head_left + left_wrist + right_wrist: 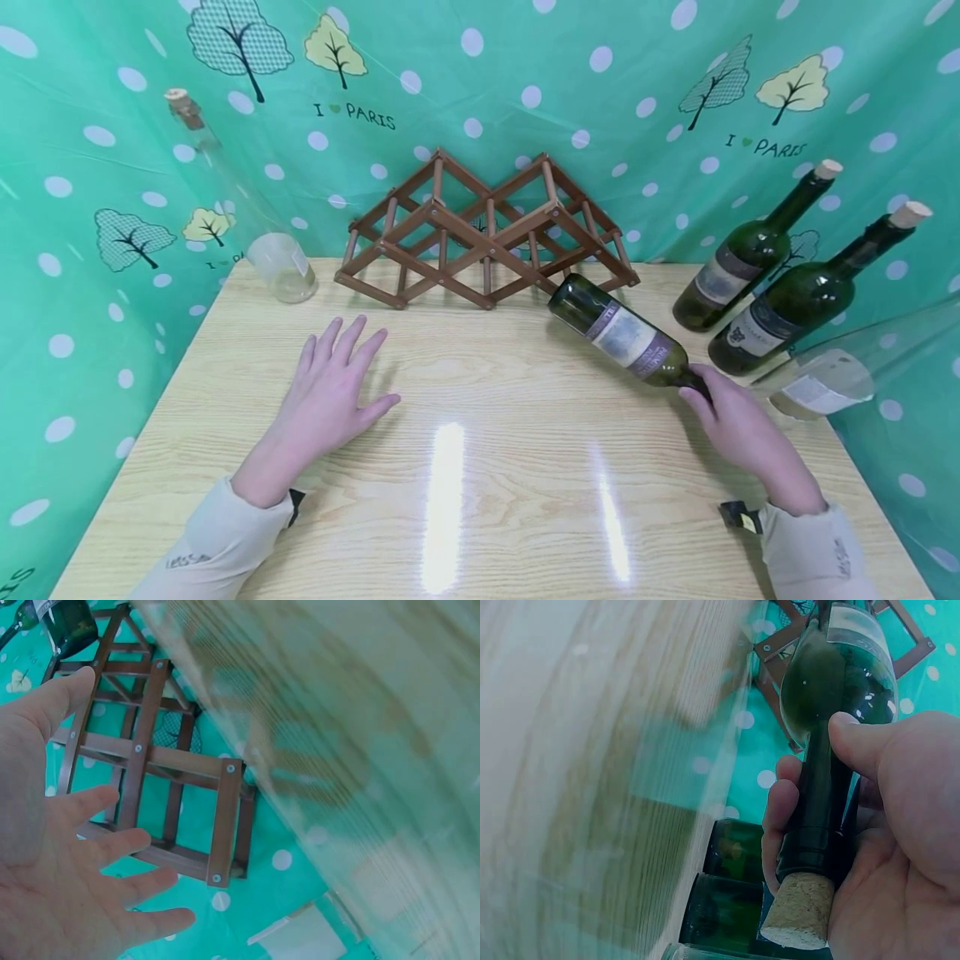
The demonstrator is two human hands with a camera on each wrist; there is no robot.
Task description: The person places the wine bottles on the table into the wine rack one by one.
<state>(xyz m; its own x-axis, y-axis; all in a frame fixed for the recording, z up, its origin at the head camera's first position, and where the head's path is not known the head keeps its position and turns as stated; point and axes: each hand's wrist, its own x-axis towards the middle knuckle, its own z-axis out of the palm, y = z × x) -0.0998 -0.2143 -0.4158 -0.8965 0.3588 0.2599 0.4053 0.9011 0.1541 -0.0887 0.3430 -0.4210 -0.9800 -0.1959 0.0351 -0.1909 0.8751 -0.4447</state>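
My right hand [737,421] grips a green wine bottle [626,333] by its neck, fingers and thumb wrapped round it. The bottle lies tilted, its base toward the wooden wine rack [491,250] at the back; whether base and rack touch I cannot tell. In the right wrist view a cork [799,909] sticks out of the neck below the fingers. My left hand [326,400] holds nothing; its fingers are spread above the table, left of the middle. The rack's lattice of brown slats [142,750] shows beyond that hand in the left wrist view.
Two corked green bottles stand at the right, one farther back [731,267] and one nearer [787,312]. A clear bottle [825,383] is beside them at the right edge. Another clear corked bottle [281,262] stands at the back left. A green dotted cloth [480,75] hangs behind the table [510,467].
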